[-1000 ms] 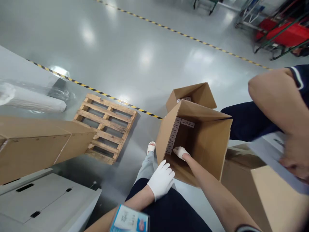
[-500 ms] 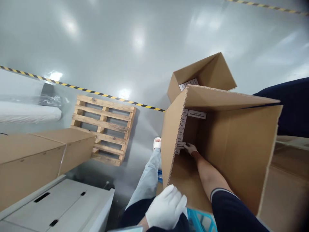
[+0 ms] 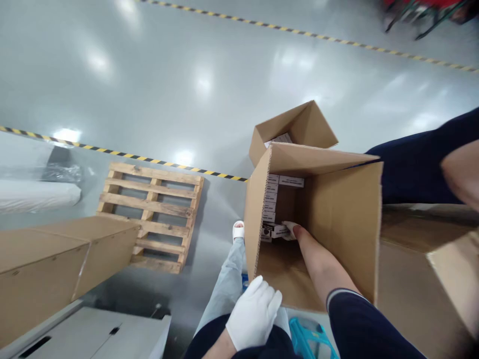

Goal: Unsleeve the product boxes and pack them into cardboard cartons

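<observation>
We had our gloved right hand (image 3: 290,230) deep inside the open carton (image 3: 344,219).
The forearm (image 3: 324,262) slanted in over the near rim, fingers closed on a small white box (image 3: 276,230) beside the stacked boxes (image 3: 269,202) — our left hand (image 3: 254,315) lay apart, back upward, by the near corner; whether it gripped, we couldn't tell.

Free room in large carton (image 3: 348,219) beyond right hand (image 3: 290,230), forearm (image 3: 320,262) across near side, small boxes (image 3: 270,197) along left.
</observation>
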`<state>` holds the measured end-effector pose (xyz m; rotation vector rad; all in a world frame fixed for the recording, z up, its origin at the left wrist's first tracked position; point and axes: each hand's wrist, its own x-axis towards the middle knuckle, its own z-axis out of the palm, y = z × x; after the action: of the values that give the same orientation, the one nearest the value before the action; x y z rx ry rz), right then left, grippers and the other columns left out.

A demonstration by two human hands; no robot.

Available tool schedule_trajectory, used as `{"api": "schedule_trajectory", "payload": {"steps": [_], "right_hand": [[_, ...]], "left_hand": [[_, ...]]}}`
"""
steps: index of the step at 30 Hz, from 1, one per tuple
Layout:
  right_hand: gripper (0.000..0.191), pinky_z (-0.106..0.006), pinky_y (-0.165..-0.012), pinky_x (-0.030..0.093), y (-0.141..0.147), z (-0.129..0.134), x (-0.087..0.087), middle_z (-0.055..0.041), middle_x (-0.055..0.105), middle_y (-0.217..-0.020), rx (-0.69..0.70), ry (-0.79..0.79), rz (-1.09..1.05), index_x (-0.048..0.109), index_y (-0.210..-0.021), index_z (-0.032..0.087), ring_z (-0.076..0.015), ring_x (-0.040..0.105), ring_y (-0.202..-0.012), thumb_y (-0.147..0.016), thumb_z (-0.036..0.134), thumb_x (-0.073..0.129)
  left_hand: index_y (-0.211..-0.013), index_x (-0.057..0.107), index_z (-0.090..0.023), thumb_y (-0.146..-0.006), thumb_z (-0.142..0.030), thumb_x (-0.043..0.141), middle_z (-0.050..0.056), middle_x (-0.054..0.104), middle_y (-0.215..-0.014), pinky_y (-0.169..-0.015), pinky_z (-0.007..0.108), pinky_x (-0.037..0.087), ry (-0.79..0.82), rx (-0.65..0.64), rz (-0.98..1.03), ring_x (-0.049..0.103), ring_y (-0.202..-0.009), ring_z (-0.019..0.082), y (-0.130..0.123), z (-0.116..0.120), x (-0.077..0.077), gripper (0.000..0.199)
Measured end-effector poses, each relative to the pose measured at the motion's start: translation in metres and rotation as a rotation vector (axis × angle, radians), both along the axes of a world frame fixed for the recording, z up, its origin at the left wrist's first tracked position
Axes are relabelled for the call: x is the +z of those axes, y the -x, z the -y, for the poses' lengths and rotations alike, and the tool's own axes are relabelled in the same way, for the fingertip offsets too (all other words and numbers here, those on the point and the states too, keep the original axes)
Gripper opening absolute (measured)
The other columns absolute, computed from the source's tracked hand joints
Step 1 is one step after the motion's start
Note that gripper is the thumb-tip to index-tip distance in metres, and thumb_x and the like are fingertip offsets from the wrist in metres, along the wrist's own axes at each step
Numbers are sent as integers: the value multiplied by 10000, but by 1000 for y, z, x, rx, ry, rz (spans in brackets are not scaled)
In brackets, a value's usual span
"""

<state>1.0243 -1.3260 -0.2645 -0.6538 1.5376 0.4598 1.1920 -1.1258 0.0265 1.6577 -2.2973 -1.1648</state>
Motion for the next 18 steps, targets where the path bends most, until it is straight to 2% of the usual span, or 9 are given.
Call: {"api": "schedule_trajectory", "payload": {"steps": [1,3,6,9,11,12,14,16,18], "right_hand": [[310,-340,-756,608,6,9,19,-55,694,-1031,-10,-17,1,654,-1149,138,-161,687,-841,-1020,417,616],[283,-339,-722,604,20,27,68,-50,699,-958,-44,-3,16,659,-1098,138,-162,685,-788,-1006,404,632],[279,-363,-712,603,39,45,161,-54,728,-929,-127,151,139,647,-1101,185,-201,708,-799,-919,381,725],[499,-383,-845,600,55,39,260,-38,744,-1122,-224,391,329,598,-1251,276,-235,718,-1002,-821,411,813],[604,-414,-984,561,64,18,319,-45,718,-1246,-276,544,499,567,-1333,290,-253,684,-1139,-809,444,826],[629,-435,-1038,534,68,4,345,-59,703,-1289,-310,613,581,558,-1359,282,-267,666,-1184,-815,453,825],[657,-471,-1091,498,77,-30,386,-89,663,-1375,-443,743,678,531,-1407,272,-294,632,-1254,-843,464,808],[645,-491,-1084,502,86,-67,412,-104,615,-1449,-644,793,690,505,-1445,284,-312,610,-1295,-890,500,754],[617,-504,-1051,522,101,-103,426,-116,601,-1466,-800,757,720,498,-1466,286,-325,619,-1287,-931,523,693]], "left_hand": [[-1285,592,-157,-938,-247,576,72,678,-1015,-1195,469,350,-24,10,-4,615,-985,252,1,2,4,358],[-1239,620,-175,-917,-250,611,77,692,-1058,-1208,507,350,-41,78,-56,623,-1036,264,0,10,16,330],[-1233,644,-227,-949,-224,564,79,688,-1226,-1177,500,407,-19,285,-213,608,-1184,262,-14,35,39,295],[-1334,617,-250,-977,-288,544,103,602,-1424,-1199,534,375,-52,554,-319,514,-1370,292,-31,78,66,366],[-1471,508,-236,-945,-374,619,143,500,-1537,-1199,572,361,-207,660,-477,454,-1437,339,-31,109,88,556],[-1527,437,-225,-920,-400,663,162,469,-1562,-1183,573,382,-306,648,-604,455,-1438,355,-26,122,100,671],[-1562,367,-220,-889,-396,725,172,494,-1540,-1147,552,429,-471,503,-888,514,-1387,356,-6,139,125,783],[-1521,409,-227,-880,-348,753,147,566,-1473,-1138,532,444,-543,352,-1068,562,-1335,336,22,144,145,738],[-1480,446,-231,-877,-303,759,126,591,-1443,-1137,517,444,-564,298,-1096,569,-1324,322,53,142,157,683]]}}
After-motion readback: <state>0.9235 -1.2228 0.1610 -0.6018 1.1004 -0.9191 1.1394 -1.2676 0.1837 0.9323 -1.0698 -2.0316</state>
